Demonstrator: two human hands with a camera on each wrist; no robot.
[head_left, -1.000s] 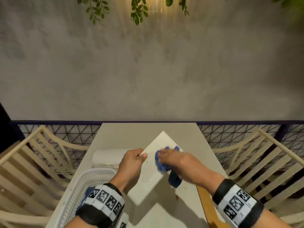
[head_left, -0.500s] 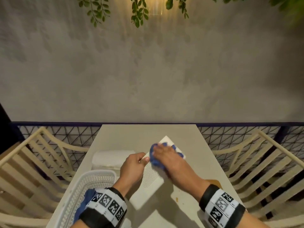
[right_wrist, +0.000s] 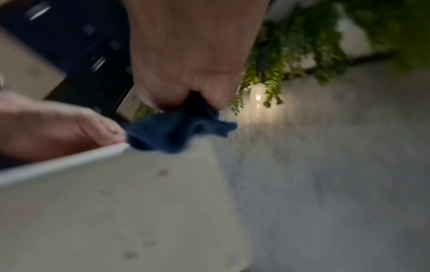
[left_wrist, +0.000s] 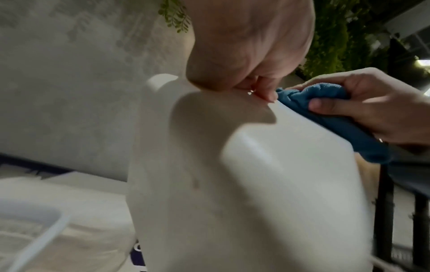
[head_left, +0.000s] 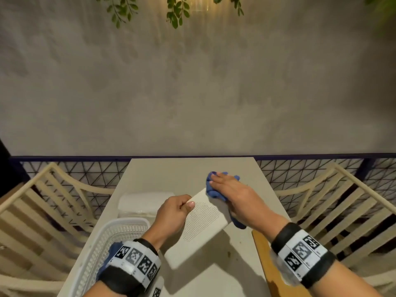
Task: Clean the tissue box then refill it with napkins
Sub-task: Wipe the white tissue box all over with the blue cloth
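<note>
Starting at the lower left of the head view, a white slatted chair (head_left: 40, 202) stands beside the table (head_left: 192, 170), and a white basket (head_left: 102, 239) sits on the table's near left corner with something blue inside it. Just beyond the basket lies a wrapped pack of napkins (head_left: 145, 202). Right of that, near the frame's centre, the left hand (head_left: 173, 215) pinches the white box (head_left: 203, 224) by its left edge, thumb on the dotted upper face and fingers curled underneath; the left wrist view shows the box (left_wrist: 244, 184) tilted up off the table, filling the middle of that frame. At the box's far end, right of centre, the right hand (head_left: 231, 191) lies fingers extended over a bunched blue cloth (head_left: 214, 191), pressing it against the box's far corner, with a tail of cloth hanging down the right side. In the left wrist view, at right, its thumb curls under the cloth (left_wrist: 325, 106), so it grips it. The right wrist view is blurred, with the cloth (right_wrist: 177, 132) at the box rim. A wooden board (head_left: 263, 254) lies at lower right, then a second chair (head_left: 334, 200).
</note>
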